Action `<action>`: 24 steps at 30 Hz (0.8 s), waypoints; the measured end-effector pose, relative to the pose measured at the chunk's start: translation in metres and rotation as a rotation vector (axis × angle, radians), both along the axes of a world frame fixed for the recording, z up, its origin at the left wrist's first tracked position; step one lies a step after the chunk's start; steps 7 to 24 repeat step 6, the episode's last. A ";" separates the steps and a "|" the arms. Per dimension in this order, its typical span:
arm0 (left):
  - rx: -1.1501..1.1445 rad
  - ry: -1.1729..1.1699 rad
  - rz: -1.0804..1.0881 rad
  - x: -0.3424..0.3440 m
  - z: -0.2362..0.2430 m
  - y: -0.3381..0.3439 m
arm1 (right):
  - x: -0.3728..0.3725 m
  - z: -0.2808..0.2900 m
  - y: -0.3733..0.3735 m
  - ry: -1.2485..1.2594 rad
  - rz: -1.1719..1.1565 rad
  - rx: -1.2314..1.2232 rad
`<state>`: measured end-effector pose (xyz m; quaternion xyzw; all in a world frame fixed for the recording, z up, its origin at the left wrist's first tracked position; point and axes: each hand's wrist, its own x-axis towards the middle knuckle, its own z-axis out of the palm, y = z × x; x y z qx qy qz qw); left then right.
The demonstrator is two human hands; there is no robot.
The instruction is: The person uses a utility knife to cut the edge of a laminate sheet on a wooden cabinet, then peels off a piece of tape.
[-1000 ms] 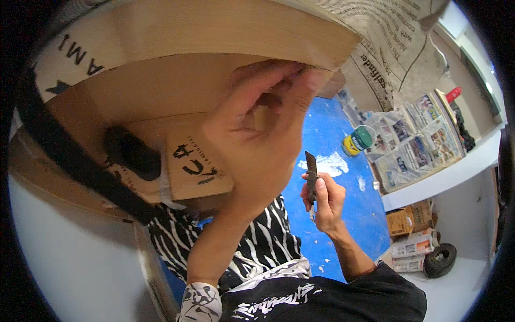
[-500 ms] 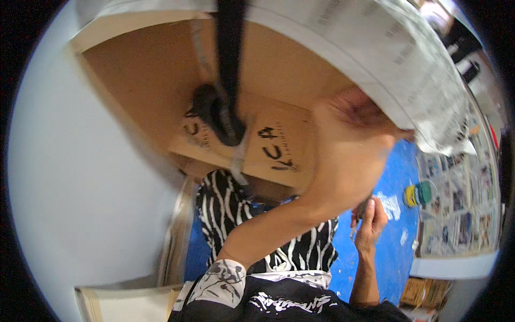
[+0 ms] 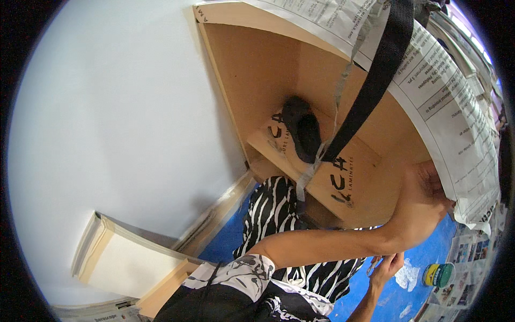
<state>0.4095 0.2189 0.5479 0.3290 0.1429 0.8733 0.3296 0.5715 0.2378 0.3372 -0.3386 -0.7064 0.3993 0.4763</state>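
My left arm reaches across to the right side of an open brown wooden cabinet [image 3: 257,70]. My left hand [image 3: 428,180] is curled around the cabinet's edge, under the printed paper [image 3: 456,134] covering it; its fingertips are partly hidden. Lower down, my right hand [image 3: 390,264] is closed on a small metallic thing [image 3: 372,266], mostly covered by the fingers, so its kind cannot be made out. Inside the cabinet, a black shoe-shaped thing [image 3: 304,129] rests on a brown lettered board [image 3: 343,188]. A black strap [image 3: 370,96] and a clear tape strip [image 3: 338,102] hang across the opening.
A pale wall panel [image 3: 118,123] stands at the left, with a cream framed board [image 3: 139,255] below it. On the blue floor covering [image 3: 424,247], right of my right hand, stands a yellow and green tub [image 3: 439,275]. Newspaper sheets [image 3: 465,257] lie beyond it.
My view has swung, so the cabinet and both hands appear farther right and lower. My left hand stays at the paper-covered edge; my right hand still holds the small metallic thing.
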 end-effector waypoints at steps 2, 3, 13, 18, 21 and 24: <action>-0.040 0.092 0.125 -0.002 -0.007 -0.001 | -0.002 0.008 -0.004 0.012 0.022 -0.057; -0.085 0.141 0.161 -0.004 -0.008 -0.002 | -0.007 0.019 -0.011 0.020 0.030 -0.085; -0.125 0.206 0.172 -0.012 -0.010 -0.002 | -0.013 0.027 -0.014 0.054 -0.001 -0.160; -0.125 0.206 0.172 -0.012 -0.010 -0.002 | -0.013 0.027 -0.014 0.054 -0.001 -0.160; -0.125 0.206 0.172 -0.012 -0.010 -0.002 | -0.013 0.027 -0.014 0.054 -0.001 -0.160; -0.125 0.206 0.172 -0.012 -0.010 -0.002 | -0.013 0.027 -0.014 0.054 -0.001 -0.160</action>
